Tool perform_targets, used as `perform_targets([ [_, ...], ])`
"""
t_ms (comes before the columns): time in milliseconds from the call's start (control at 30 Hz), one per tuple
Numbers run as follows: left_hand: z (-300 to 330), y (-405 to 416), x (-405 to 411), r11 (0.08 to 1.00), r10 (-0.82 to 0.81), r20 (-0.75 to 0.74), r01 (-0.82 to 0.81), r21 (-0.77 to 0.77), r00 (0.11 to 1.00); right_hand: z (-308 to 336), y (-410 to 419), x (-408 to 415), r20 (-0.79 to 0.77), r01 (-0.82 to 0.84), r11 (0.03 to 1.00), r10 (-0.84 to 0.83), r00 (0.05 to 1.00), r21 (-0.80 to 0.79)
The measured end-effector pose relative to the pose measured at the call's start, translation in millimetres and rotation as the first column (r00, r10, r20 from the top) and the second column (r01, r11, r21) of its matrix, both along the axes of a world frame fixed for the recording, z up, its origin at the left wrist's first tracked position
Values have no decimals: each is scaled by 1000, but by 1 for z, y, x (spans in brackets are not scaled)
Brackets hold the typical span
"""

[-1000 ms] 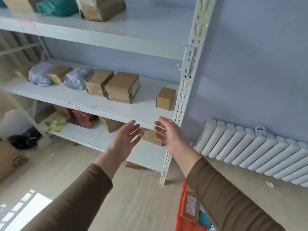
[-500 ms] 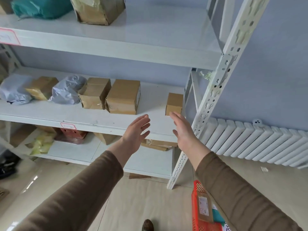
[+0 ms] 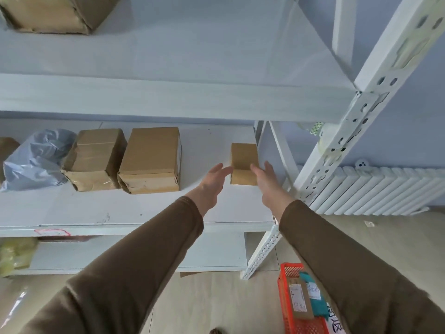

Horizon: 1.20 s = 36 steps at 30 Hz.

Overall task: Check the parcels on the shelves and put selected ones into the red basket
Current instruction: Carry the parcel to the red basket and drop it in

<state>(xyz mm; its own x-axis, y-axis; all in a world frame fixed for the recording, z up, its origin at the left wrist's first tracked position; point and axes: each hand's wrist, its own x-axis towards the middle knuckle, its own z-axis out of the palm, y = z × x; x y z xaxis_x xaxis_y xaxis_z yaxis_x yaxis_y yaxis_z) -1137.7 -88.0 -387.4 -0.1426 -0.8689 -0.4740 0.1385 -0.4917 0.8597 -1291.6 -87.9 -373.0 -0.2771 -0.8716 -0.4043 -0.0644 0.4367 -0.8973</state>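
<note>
On the middle shelf [image 3: 149,208], a small box [image 3: 243,162] sits at 3 o'clock of two larger boxes [image 3: 150,160] and a bagged parcel [image 3: 36,160], between the left hand [image 3: 212,182] and right hand [image 3: 269,182]; the basket [image 3: 301,324] stands on the floor at 5 o'clock.

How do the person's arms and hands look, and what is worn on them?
Both arms wear long brown sleeves of plain, soft-looking cloth without print or logo, reaching to the wrists. The left hand and the right hand are bare: no gloves are visible, and no watch, ring or bracelet shows from this view.
</note>
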Motion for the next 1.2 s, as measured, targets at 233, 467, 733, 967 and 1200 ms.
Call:
perform_targets([
  [233,-5,-52,-11,978,-205,198,207,10,958,-20,-29,8,75,20,992,-29,997,125],
  [467,-47,-62,21,971,-204,245,228,-73,948,-30,-9,46,102,203,976,-210,972,74],
  [733,3,-4,79,972,-106,-73,87,-220,992,-12,31,99,402,337,941,-293,867,-41],
  [967,43,64,117,964,-18,-268,-55,-261,963,24,97,126,485,319,912,-162,859,-260],
  [1200,71,152,121,915,-17,-289,-102,-391,957,52,182,126,429,189,891,7,903,-413],
])
